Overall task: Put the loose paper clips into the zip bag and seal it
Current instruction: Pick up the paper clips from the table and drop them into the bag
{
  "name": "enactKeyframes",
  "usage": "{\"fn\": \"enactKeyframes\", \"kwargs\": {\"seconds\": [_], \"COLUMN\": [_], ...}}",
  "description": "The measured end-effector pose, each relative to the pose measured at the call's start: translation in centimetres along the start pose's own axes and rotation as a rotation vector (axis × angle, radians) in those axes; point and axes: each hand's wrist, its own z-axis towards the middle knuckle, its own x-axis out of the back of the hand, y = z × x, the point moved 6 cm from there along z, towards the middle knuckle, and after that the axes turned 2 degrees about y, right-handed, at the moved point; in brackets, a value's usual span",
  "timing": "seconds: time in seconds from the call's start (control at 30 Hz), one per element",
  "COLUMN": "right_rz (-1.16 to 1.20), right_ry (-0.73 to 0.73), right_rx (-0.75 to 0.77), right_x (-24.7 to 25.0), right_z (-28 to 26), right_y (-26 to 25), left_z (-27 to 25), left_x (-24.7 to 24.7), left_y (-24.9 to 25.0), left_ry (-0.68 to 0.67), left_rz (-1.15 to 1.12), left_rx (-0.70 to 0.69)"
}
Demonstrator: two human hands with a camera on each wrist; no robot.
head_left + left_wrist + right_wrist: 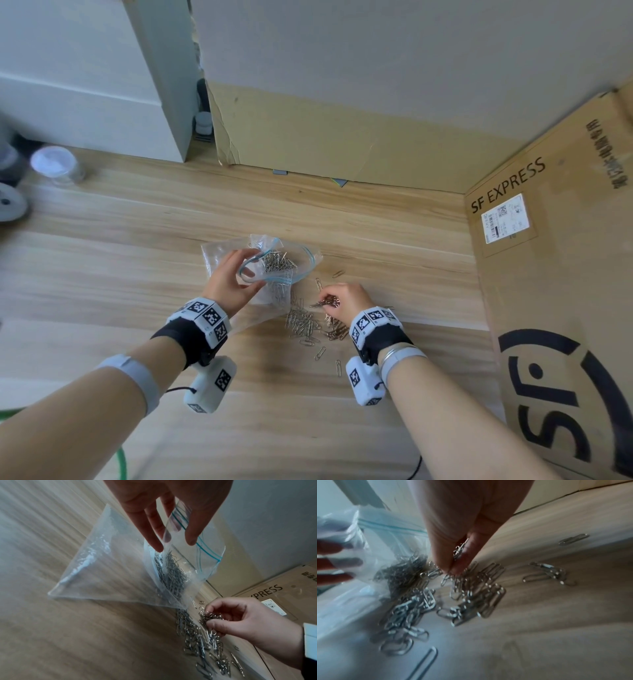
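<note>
A clear zip bag (270, 270) with a blue seal strip (204, 550) stands on the wooden table, mouth up and open, with a heap of paper clips (173, 574) inside. My left hand (233, 277) pinches the near rim of the bag's mouth (173, 531) between thumb and fingers and holds it up. My right hand (342, 301) pinches a small bunch of clips (210, 616) just above the loose pile of paper clips (308, 325) that lies to the right of the bag. The same bunch (459, 550) shows between my fingertips (453, 562) in the right wrist view.
A cardboard box (561, 274) marked SF EXPRESS stands at the right, and a cardboard sheet (308, 133) leans at the back. A lidded clear jar (56, 164) sits far left. Single stray clips (338, 273) lie around the pile. A green cable (121, 462) runs near the front left edge.
</note>
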Motion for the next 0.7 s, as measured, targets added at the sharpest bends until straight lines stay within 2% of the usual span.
{"fn": "enactKeyframes", "kwargs": {"seconds": [0.2, 0.37, 0.53, 0.63, 0.7], "right_rz": [0.045, 0.07, -0.016, -0.035, 0.035], "right_ry": [0.083, 0.161, 0.081, -0.018, -0.037], "right_rx": [0.06, 0.205, 0.311, 0.28, 0.223], "right_x": [4.6, 7.3, 5.9, 5.2, 5.2], "right_z": [0.2, 2.0, 4.2, 4.5, 4.1], "right_y": [-2.4, -6.7, -10.3, -10.5, -9.7], "left_z": [0.2, 0.4, 0.4, 0.5, 0.5], "left_x": [-0.1, -0.3, -0.5, -0.5, -0.5], "left_y": [0.3, 0.6, 0.6, 0.5, 0.5], "left_ry": [-0.02, -0.008, -0.014, -0.008, -0.009], "left_rz": [-0.012, -0.033, -0.048, -0.052, -0.062], "left_rx": [-0.012, 0.023, 0.032, 0.032, 0.026]}}
